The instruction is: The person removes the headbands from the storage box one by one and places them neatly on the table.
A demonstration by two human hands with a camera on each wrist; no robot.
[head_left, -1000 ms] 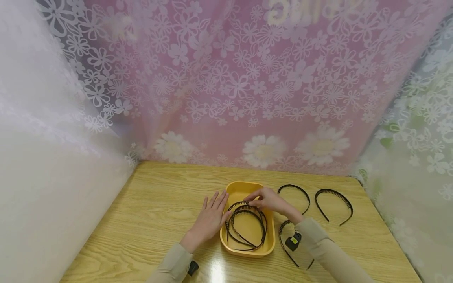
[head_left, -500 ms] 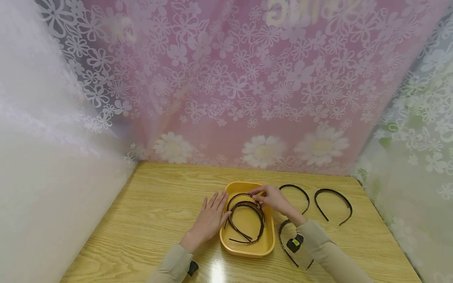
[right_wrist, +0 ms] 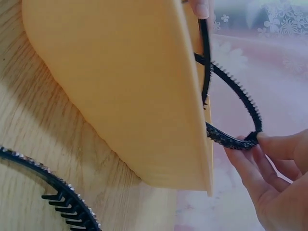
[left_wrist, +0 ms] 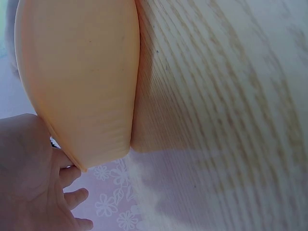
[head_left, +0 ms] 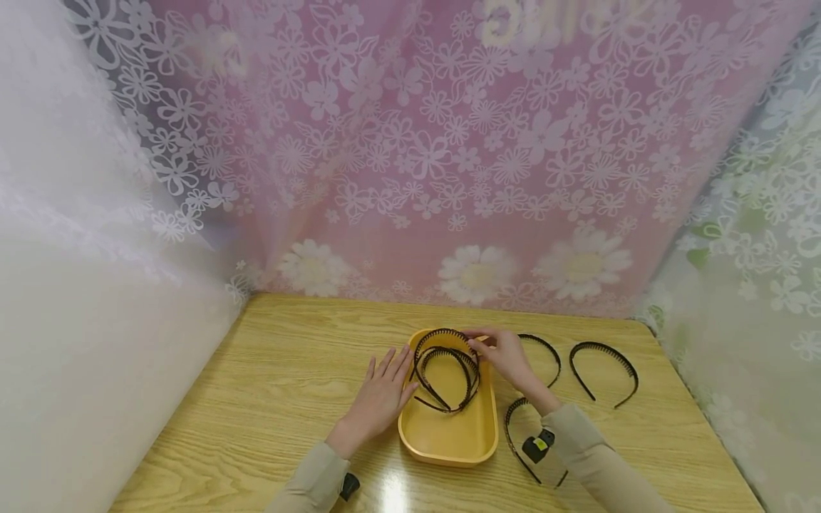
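Note:
A yellow plastic bin (head_left: 449,440) stands on the table with several black toothed headbands overlapping in its far half. My right hand (head_left: 507,356), at the bin's far right corner, pinches a headband (head_left: 442,332) that is raised to the far rim. In the right wrist view, thumb and fingertips grip this headband (right_wrist: 243,96) just above the rim, its outer side glittery. My left hand (head_left: 378,400) rests along the bin's left rim, fingers straight. The left wrist view shows its fingers (left_wrist: 77,197) extended beside the bin wall (left_wrist: 79,82); the thumb is hidden.
Right of the bin lie three more black headbands: one behind my right hand (head_left: 548,350), another headband (head_left: 606,346) farther right, and a nearer headband (head_left: 510,427) partly under my right wrist. A flowered pink curtain (head_left: 398,178) closes off the table's (head_left: 288,356) back edge.
My right hand has moved up and away toward the bin's far right corner, drawing the headbands from the middle to the far half. The left hand has stayed in place.

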